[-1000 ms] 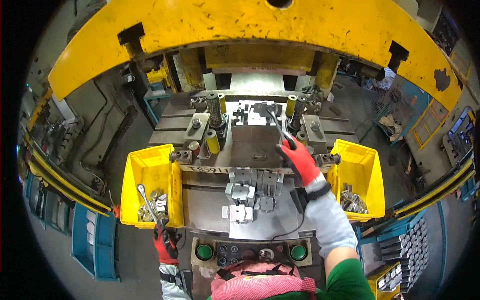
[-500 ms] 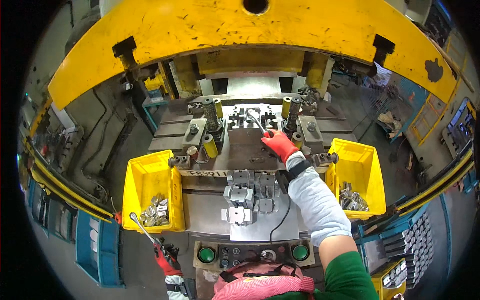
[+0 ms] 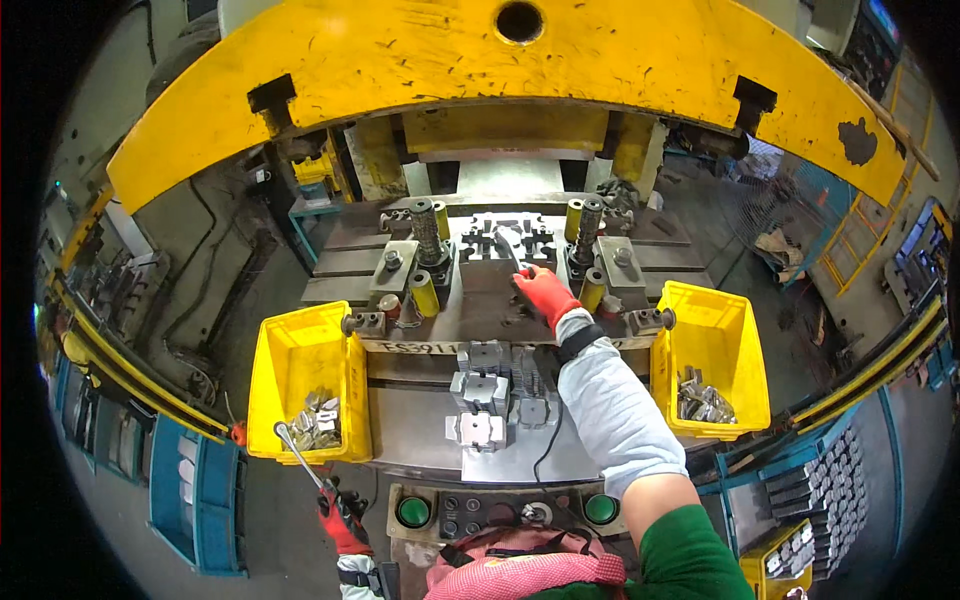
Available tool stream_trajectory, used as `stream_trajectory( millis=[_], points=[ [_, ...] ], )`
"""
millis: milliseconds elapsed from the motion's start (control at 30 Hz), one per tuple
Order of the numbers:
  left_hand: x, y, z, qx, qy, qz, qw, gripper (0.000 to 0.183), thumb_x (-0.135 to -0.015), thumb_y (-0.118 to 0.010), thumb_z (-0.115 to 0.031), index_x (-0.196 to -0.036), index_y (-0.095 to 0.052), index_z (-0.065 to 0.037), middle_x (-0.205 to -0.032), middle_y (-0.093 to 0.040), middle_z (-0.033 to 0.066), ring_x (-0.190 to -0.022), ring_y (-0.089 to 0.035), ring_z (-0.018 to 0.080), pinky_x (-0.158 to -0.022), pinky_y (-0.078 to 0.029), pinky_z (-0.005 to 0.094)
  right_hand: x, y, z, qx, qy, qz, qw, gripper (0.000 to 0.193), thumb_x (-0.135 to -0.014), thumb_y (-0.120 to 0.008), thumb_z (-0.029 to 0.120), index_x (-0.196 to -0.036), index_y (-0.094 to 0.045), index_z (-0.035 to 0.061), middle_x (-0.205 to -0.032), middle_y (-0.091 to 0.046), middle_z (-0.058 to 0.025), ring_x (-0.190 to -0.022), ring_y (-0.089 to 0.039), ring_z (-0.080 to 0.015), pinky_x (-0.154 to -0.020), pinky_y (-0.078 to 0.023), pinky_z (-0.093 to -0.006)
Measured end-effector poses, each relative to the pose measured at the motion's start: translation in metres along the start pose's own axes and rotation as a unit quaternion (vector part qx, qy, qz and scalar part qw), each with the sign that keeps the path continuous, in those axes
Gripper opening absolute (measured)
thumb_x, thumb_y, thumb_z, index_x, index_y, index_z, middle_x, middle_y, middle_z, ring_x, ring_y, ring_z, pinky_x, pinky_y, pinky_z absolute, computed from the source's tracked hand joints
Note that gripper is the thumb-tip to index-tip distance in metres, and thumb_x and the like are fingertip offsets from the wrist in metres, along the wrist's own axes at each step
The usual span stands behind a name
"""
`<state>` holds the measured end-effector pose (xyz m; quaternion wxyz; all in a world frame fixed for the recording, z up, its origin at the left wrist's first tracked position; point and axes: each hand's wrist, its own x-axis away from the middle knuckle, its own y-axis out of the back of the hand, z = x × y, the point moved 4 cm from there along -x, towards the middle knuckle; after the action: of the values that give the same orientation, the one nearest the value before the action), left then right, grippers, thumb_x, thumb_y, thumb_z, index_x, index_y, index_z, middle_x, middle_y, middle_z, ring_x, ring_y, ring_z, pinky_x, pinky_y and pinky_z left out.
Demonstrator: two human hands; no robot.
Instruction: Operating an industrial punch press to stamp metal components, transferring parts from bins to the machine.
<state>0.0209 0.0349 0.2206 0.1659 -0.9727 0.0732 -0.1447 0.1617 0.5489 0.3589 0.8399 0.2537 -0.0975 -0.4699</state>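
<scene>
My right hand (image 3: pixel 548 298), in a red glove, is closed round a slim metal rod tool with a rounded silver end (image 3: pixel 512 246). The tool's tip reaches over the die (image 3: pixel 477 240) at the middle of the press bed, where a blurred pale patch shows at its end. Low on the left, my left hand (image 3: pixel 343 520), in a red and black glove, grips a similar rod tool with a round head (image 3: pixel 298 453). That head shows in front of the left yellow bin (image 3: pixel 357 395). Stacked grey metal parts (image 3: pixel 481 390) stand on the plate nearer me than the die.
A yellow press ram (image 3: pixel 400 60) arches overhead. Guide posts (image 3: pixel 427 232) flank the die. Another yellow bin (image 3: pixel 725 345) at right holds metal pieces. A control panel with green buttons (image 3: pixel 413 511) sits in front of me; a dark cable (image 3: pixel 548 450) hangs beside my right arm.
My right hand has shifted slightly left and toward me, the tool still over the die. My left hand and its tool have moved a little right.
</scene>
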Motion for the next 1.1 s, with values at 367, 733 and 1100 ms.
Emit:
stream_trajectory(
  millis=[367,733,1100],
  points=[
    [-0.023,0.142,0.098,-0.111,0.034,-0.167,0.979,0.02,-0.075,-0.058,-0.025,-0.087,-0.05,-0.013,-0.058,-0.046,-0.0007,-0.042,-0.041,0.0104,-0.037,-0.035,0.0255,0.256,0.104,-0.075,-0.254,0.002,-0.385,0.887,0.047,-0.082,-0.05,0.016,-0.123,-0.033,-0.0005,-0.1,-0.05,-0.0104,-0.087,-0.046,-0.0142,-0.075,-0.038,-0.0233],
    [-0.064,0.136,0.224,-0.407,0.059,0.008,0.911,0.054,-0.057,-0.073,-0.034,-0.092,-0.048,-0.002,-0.083,-0.055,0.0107,-0.073,-0.052,0.0228,-0.061,-0.041,0.0352,0.463,0.02,-0.347,-0.187,-0.466,-0.23,0.834,0.081,-0.061,-0.072,0.02,-0.122,-0.025,-0.0064,-0.115,-0.044,-0.0185,-0.104,-0.044,-0.0245,-0.085,-0.037,-0.0339],
    [-0.051,0.088,0.191,-0.544,0.113,0.019,0.831,0.091,-0.044,-0.079,-0.028,-0.113,-0.03,0.004,-0.115,-0.044,0.0184,-0.106,-0.043,0.0284,-0.087,-0.036,0.0331,0.439,-0.014,-0.338,0.137,-0.466,-0.075,0.871,0.079,-0.055,-0.072,0.033,-0.113,-0.033,-0.004,-0.106,-0.05,-0.0228,-0.101,-0.048,-0.0328,-0.081,-0.041,-0.036]
  ],
)
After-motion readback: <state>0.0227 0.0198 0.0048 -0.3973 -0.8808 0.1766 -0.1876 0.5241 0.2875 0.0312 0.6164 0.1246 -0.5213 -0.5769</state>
